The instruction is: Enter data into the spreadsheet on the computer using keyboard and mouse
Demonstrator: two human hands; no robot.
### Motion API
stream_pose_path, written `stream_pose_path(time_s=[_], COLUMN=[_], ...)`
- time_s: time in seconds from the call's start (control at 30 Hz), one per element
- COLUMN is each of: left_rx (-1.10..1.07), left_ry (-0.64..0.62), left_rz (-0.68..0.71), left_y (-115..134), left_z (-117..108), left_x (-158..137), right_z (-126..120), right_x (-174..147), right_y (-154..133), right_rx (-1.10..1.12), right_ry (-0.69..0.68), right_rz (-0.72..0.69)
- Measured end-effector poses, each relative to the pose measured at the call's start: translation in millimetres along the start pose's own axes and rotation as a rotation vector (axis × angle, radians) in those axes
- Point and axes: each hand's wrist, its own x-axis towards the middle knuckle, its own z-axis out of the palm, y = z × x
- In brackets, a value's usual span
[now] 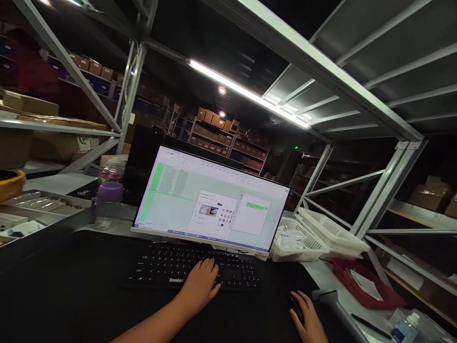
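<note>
Fingers (210, 265) of the left hand (197, 287) lie spread and unclenched on the keyboard (160, 267), right of its printed brand name, gripping nothing; whether any key is pressed cannot be told. The thumb points out to the right, by the near edge. Those of the right hand (310, 321) curve around the mouse (298, 309), grasping it lightly, with the thumb along its side. Keyboard and mouse both sit on the black mat (71, 290) over the worktop (324, 270), the keyboard just in front of the monitor (174, 209), which shows a spreadsheet and two smaller windows.

For good work here, the left wrist should stay low and loose, each key struck lightly by one fingertip. With several windows up, it pays to check which is active before typing. The mouse calls for small, level slides, since a grey handheld device (326, 296) lies close beside the right hand and a wide sweep could knock it.
</note>
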Motion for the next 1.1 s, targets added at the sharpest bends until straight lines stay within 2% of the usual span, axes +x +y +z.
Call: stream_pose_path(time_s=[0.1,0.33,0.5,0.87,1.1], left_rx=[0.02,0.021,0.018,0.023,0.006], left_ry=[0.011,-0.001,0.02,-0.047,-0.016], left_rz=[-0.001,-0.007,0.004,-0.012,-0.008], left_y=[0,0,1,5,2], left_z=[3,3,0,-10,-4], left_x=[0,0,-1,-3,-2], right_z=[-3,-9,-8,-1,-1], right_x=[1,7,8,9,10], right_y=[-1,8,9,22,20], right_rx=[-0.004,-0.008,-0.02,-0.015,-0.014], right_ry=[-0.009,-0.146,-0.167,-0.162,-0.157], right_rz=[-0.009,-0.01,0.006,-0.008,0.0])
